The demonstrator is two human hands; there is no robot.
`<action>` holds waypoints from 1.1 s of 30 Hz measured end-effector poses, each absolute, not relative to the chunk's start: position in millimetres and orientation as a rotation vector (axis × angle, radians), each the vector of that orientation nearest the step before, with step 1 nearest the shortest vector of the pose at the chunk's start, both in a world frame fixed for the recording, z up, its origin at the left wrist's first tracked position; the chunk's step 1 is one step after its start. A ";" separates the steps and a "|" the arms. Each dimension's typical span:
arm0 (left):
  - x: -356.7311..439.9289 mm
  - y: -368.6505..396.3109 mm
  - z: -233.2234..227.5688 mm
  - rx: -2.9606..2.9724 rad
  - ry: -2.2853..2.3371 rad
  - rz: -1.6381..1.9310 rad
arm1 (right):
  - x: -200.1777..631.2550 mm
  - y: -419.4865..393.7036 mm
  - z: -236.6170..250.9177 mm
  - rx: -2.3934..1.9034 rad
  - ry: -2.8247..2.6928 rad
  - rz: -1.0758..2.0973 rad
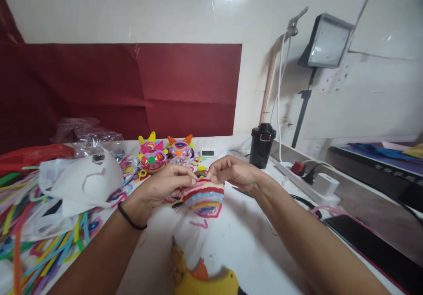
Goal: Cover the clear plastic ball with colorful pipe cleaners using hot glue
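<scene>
Between my hands is a rounded craft piece (203, 200) covered in curved bands of red, pink, blue and yellow pipe cleaner. My left hand (165, 182) pinches it at its upper left edge. At the upper right edge, the thumb and fingers of my right hand (233, 173) are pressed together on it. A small bent pink pipe cleaner piece (200, 224) lies on the white table just below it. Nearest to me is a yellow glue gun (206, 281) with an orange trigger and a dark nozzle, partly cut off by the frame.
Loose pipe cleaners (49, 251) and a white mask-shaped form (94, 180) crowd the left. Decorated animal heads (152, 158) stand behind my hands, near a small digital clock (207, 153). To the right are a black cup (262, 145), a power strip (307, 182) and a phone (363, 242).
</scene>
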State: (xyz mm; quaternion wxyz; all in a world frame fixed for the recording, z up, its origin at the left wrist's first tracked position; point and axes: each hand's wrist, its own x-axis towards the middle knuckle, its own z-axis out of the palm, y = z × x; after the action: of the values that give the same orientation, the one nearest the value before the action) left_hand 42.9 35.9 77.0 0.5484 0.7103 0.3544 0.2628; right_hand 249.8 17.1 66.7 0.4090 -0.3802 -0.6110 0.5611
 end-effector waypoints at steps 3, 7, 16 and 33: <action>41.6 38.0 75.2 1.700 0.849 0.617 | 246.6 20.2 63.1 -0.971 -1.540 1.418; 37.3 40.1 69.8 1.724 0.871 0.616 | 241.4 23.5 59.3 -0.988 -1.541 1.421; 38.2 37.7 68.8 1.793 0.901 0.633 | 240.7 24.3 56.3 -0.966 -1.621 1.407; 35.3 26.7 76.4 1.818 0.869 0.678 | 241.2 12.9 64.6 -0.877 -1.779 1.340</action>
State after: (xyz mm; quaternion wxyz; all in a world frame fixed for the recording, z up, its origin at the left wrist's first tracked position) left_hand 35.3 26.7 76.4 0.4860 0.7473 0.3573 0.2786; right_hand 241.2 12.9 64.6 0.3654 -0.3409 -0.6920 0.5210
